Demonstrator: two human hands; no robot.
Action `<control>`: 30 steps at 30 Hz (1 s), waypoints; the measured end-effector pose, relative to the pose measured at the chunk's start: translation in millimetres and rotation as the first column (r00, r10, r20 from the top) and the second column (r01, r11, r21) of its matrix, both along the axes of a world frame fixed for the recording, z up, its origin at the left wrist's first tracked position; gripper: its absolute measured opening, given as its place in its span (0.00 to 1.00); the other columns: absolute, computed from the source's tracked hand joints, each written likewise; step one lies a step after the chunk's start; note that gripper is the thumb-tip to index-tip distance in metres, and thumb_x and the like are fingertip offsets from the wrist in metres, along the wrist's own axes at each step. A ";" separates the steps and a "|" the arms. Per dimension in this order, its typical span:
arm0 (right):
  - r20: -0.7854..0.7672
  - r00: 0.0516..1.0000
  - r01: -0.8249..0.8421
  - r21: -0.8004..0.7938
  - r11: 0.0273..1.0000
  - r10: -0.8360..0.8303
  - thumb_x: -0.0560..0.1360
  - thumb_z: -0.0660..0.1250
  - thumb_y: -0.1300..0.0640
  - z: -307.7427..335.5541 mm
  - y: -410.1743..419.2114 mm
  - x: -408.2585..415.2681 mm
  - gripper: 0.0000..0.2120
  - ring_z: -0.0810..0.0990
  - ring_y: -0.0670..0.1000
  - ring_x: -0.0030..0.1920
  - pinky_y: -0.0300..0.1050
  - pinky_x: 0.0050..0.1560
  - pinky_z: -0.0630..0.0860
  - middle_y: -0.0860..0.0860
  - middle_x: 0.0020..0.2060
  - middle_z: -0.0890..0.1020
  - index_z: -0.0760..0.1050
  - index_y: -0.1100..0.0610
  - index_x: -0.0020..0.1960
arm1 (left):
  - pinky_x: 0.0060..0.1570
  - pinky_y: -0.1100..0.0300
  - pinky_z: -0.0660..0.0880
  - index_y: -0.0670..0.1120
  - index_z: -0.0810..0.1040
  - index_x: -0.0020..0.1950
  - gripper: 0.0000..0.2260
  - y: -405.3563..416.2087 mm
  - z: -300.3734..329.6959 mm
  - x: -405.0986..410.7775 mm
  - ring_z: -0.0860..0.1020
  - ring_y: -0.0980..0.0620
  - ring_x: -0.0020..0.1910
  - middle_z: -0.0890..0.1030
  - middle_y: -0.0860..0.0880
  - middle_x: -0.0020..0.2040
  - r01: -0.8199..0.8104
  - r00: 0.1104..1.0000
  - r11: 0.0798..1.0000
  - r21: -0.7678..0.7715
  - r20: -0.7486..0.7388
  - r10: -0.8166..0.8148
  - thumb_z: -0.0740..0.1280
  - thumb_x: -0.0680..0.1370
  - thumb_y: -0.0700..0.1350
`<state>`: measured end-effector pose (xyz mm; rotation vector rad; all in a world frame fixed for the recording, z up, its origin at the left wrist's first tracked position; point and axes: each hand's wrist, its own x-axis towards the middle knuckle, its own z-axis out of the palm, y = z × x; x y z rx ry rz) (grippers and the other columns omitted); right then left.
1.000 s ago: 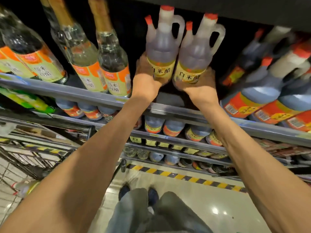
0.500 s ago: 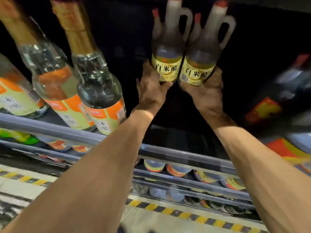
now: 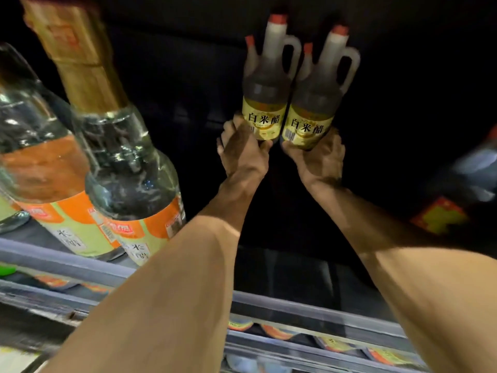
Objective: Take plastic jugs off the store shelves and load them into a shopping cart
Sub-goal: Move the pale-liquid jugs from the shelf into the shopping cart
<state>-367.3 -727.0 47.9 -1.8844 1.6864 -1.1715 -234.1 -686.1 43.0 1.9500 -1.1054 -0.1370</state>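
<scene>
Gripping as before, left hand [image 3: 243, 152] and right hand [image 3: 317, 154] round two red-capped, yellow-labelled jugs [image 3: 265, 103], camera nearer.

Item one on my feed: a dark shelf bay, its back wall [image 3: 403, 63] almost black and unlit, with a grey metal shelf edge [image 3: 309, 309] running across the lower part of the view. Item two: glass bottles [image 3: 129, 168] with gold-wrapped necks and orange-and-green labels standing on the shelf at left, blurred, the light glinting off their shoulders. Item three: lower shelf rails [image 3: 309, 349] beneath, carrying rows of labelled bottle tops [image 3: 333, 343], and at far right a blurred red-and-yellow label [image 3: 441, 219] in shadow.
</scene>
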 end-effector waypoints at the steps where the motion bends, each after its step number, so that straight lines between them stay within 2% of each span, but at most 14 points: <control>1: 0.012 1.000 0.004 0.000 1.000 -0.004 0.69 0.78 0.40 -1.5 -1.4 1.0 0.41 0.71 0.57 0.71 0.47 0.65 0.71 0.55 0.68 0.75 0.67 0.58 0.73 | 0.71 0.46 0.69 0.43 0.64 0.73 0.33 -1.5 -2.3 -0.3 0.71 0.43 0.69 0.69 0.44 0.68 -0.007 1.000 1.000 -0.021 0.005 0.007 0.75 0.76 0.53; 5: 0.096 0.995 0.021 -0.011 1.000 -0.020 0.67 0.79 0.37 -9.5 -1.0 3.3 0.42 0.76 0.58 0.67 0.49 0.63 0.74 0.55 0.65 0.78 0.66 0.56 0.72 | 0.61 0.46 0.77 0.43 0.62 0.74 0.32 -0.6 -7.4 -5.1 0.76 0.43 0.64 0.69 0.45 0.67 -0.015 1.000 0.994 -0.109 -0.005 0.015 0.74 0.76 0.50; 8: 0.093 0.996 0.000 -0.029 1.000 0.003 0.68 0.79 0.38 -10.1 -0.6 3.3 0.41 0.76 0.58 0.67 0.47 0.61 0.74 0.56 0.66 0.77 0.67 0.57 0.72 | 0.63 0.45 0.76 0.43 0.65 0.71 0.28 2.5 -9.3 -6.9 0.77 0.43 0.63 0.74 0.45 0.65 -0.025 1.000 0.986 -0.166 -0.005 0.024 0.73 0.77 0.47; 12: 0.070 0.997 -0.019 -0.087 0.996 0.025 0.70 0.79 0.41 -9.3 0.4 1.5 0.39 0.77 0.57 0.65 0.41 0.54 0.70 0.57 0.65 0.74 0.69 0.58 0.72 | 0.65 0.47 0.74 0.44 0.69 0.67 0.24 2.7 -7.0 -4.8 0.77 0.44 0.64 0.78 0.45 0.63 -0.052 0.998 0.985 -0.167 0.020 0.056 0.74 0.76 0.47; 15: 0.150 0.988 -0.024 -0.107 0.994 0.040 0.67 0.80 0.41 -10.0 1.5 2.1 0.42 0.78 0.56 0.65 0.45 0.58 0.75 0.56 0.65 0.77 0.69 0.58 0.72 | 0.62 0.52 0.76 0.45 0.69 0.65 0.22 3.8 -4.5 -5.0 0.78 0.46 0.62 0.79 0.47 0.60 -0.061 0.997 0.987 -0.151 0.027 0.066 0.74 0.76 0.47; 17: 0.148 0.988 -0.024 -0.130 0.991 0.043 0.66 0.79 0.40 -10.2 3.4 2.0 0.43 0.78 0.56 0.65 0.49 0.62 0.77 0.56 0.66 0.78 0.68 0.59 0.73 | 0.63 0.50 0.76 0.45 0.68 0.67 0.23 3.4 -4.5 -4.8 0.79 0.46 0.62 0.79 0.47 0.61 -0.049 0.998 0.988 -0.146 0.031 0.054 0.73 0.76 0.47; 21: 0.116 0.992 -0.042 -0.137 0.990 0.058 0.70 0.79 0.44 -11.5 2.9 0.2 0.41 0.78 0.57 0.66 0.40 0.58 0.70 0.57 0.67 0.78 0.67 0.61 0.74 | 0.63 0.54 0.75 0.45 0.68 0.67 0.23 1.6 -4.3 -2.9 0.79 0.47 0.62 0.79 0.48 0.61 -0.051 0.998 0.992 -0.119 0.022 0.054 0.73 0.77 0.47; 23: 0.098 0.994 -0.035 -0.104 0.994 0.046 0.71 0.78 0.44 -10.8 2.7 -0.6 0.40 0.77 0.57 0.67 0.39 0.57 0.67 0.57 0.68 0.77 0.66 0.60 0.75 | 0.62 0.55 0.73 0.46 0.67 0.68 0.23 2.2 -4.1 -3.7 0.79 0.48 0.61 0.79 0.48 0.60 -0.048 0.999 0.994 -0.102 0.016 0.050 0.72 0.77 0.48; 26: 0.030 0.997 -0.061 -0.124 0.990 0.066 0.74 0.76 0.45 -11.0 5.5 -0.5 0.40 0.75 0.59 0.68 0.46 0.61 0.71 0.58 0.69 0.74 0.63 0.61 0.76 | 0.67 0.50 0.73 0.45 0.65 0.70 0.25 0.4 -5.3 -4.8 0.78 0.46 0.64 0.78 0.47 0.62 -0.037 0.999 0.993 -0.111 0.012 0.039 0.72 0.77 0.47; 28: -0.006 0.997 -0.080 -0.147 0.986 0.080 0.75 0.75 0.46 -11.5 8.8 -1.6 0.39 0.74 0.61 0.69 0.52 0.65 0.73 0.60 0.70 0.73 0.63 0.63 0.77 | 0.70 0.47 0.70 0.43 0.60 0.77 0.33 -0.9 -6.1 -4.0 0.75 0.45 0.68 0.76 0.45 0.68 -0.020 1.000 0.996 -0.087 -0.003 0.020 0.73 0.77 0.47; 30: -0.028 0.995 -0.094 -0.127 0.987 0.092 0.76 0.75 0.46 -10.0 12.6 -3.6 0.39 0.72 0.60 0.71 0.50 0.66 0.71 0.60 0.71 0.71 0.62 0.63 0.77 | 0.72 0.47 0.69 0.41 0.54 0.81 0.40 1.0 -5.0 -3.1 0.72 0.44 0.72 0.73 0.43 0.72 0.006 0.999 0.998 -0.060 -0.040 -0.009 0.74 0.76 0.46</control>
